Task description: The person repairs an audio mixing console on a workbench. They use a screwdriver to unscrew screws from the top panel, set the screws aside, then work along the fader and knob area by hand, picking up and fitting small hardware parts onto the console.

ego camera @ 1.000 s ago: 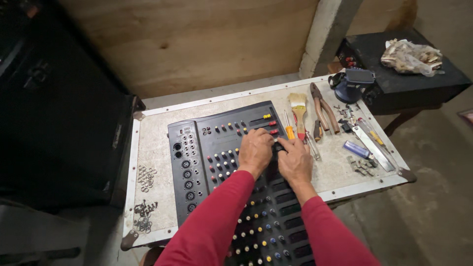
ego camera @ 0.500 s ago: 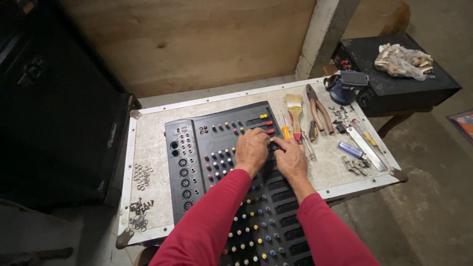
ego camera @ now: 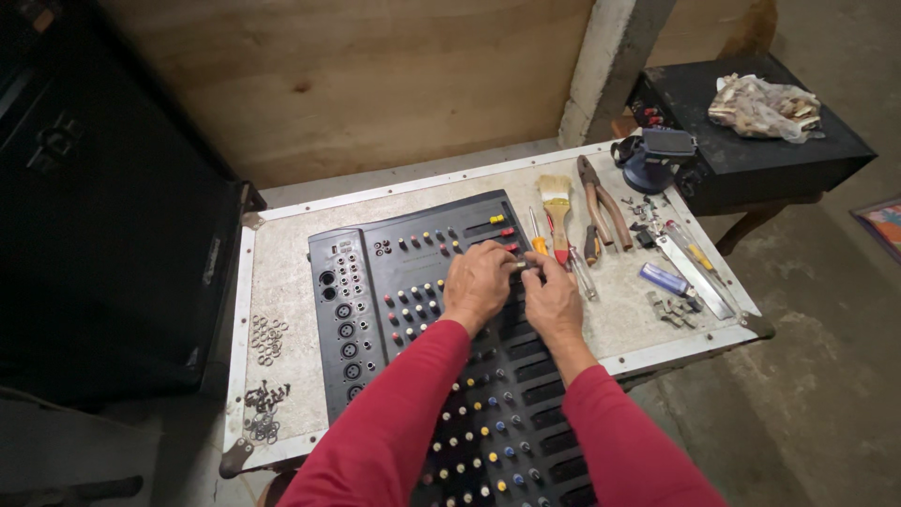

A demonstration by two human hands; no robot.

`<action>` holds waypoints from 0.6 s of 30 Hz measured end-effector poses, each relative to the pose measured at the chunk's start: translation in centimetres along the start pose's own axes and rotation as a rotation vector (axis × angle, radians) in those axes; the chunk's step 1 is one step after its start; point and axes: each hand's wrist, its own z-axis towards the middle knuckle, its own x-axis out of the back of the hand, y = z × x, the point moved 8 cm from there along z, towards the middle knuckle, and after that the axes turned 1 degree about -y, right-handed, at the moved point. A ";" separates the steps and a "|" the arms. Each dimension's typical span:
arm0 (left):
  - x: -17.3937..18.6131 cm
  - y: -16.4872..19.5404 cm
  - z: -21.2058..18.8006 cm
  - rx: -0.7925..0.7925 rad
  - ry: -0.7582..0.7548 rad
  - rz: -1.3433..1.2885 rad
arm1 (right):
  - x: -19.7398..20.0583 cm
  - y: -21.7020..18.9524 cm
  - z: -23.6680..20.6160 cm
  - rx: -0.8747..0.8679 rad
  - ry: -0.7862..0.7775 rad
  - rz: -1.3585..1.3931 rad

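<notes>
- An audio mixer [ego camera: 413, 310], dark grey and flat, is lying slantwise across a pale metal-edged table [ego camera: 282, 272], its near end overhanging towards the person.
- Its face is showing rows of small knobs in yellow, red, blue and white, round sockets running down its left edge, and long dark slots along its right side.
- The left hand [ego camera: 477, 282] is resting on the mixer's upper right part, fingers curled downwards; whether it is pinching anything cannot be told from here.
- The right hand [ego camera: 554, 299] is lying just beside it, touching it, and between the two sets of fingertips a small metal piece [ego camera: 519, 266] is showing (too small to say which hand is gripping it).
- Both arms are wearing red sleeves [ego camera: 404, 413].
- To the right of the mixer a paintbrush [ego camera: 556, 202], pliers [ego camera: 601, 208], a screwdriver with an orange handle [ego camera: 537, 235] and a blue lighter [ego camera: 664, 279] are lying on the table.
- Near the table's left edge, washers [ego camera: 267, 338] and dark screws [ego camera: 263, 408] are sitting in small heaps.
</notes>
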 end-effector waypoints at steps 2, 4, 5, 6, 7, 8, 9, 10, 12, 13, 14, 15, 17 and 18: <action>0.0 0.2 0.0 -0.008 -0.033 0.003 | 0.0 0.0 -0.1 -0.005 -0.005 -0.006; 0.0 0.4 0.0 -0.015 -0.051 0.008 | 0.0 -0.1 -0.1 0.012 0.006 -0.009; 0.0 0.4 0.0 -0.012 -0.061 0.016 | 0.1 -0.2 -0.1 0.031 0.019 -0.009; 0.0 0.5 0.0 -0.010 -0.069 0.022 | 0.2 -0.3 -0.1 0.051 0.033 -0.010; 0.0 0.5 0.0 -0.007 -0.078 0.028 | 0.1 0.0 0.0 0.025 0.033 0.007; 0.1 0.6 0.0 -0.015 -0.075 0.026 | 0.0 0.2 0.1 -0.001 0.034 0.024; 0.2 0.7 0.0 -0.023 -0.072 0.024 | -0.1 0.5 0.1 -0.027 0.034 0.040; 0.2 0.9 0.0 -0.031 -0.068 0.022 | -0.1 0.8 0.1 -0.043 0.035 0.051; 0.4 1.1 0.0 -0.041 -0.078 0.012 | -0.3 1.2 0.2 -0.074 0.035 0.072; 0.5 1.2 -0.1 -0.045 -0.083 0.007 | -0.3 1.2 0.2 -0.073 0.032 0.064; 0.5 1.3 -0.1 -0.038 -0.089 0.008 | -0.3 1.3 0.2 -0.072 0.029 0.055; 0.6 1.4 -0.1 -0.031 -0.095 0.009 | -0.3 1.3 0.2 -0.071 0.026 0.046; 0.7 1.5 -0.1 -0.024 -0.099 0.005 | -0.3 1.3 0.2 -0.061 0.026 0.029; 0.8 1.6 -0.1 -0.024 -0.098 0.000 | -0.3 1.3 0.2 -0.056 0.026 0.020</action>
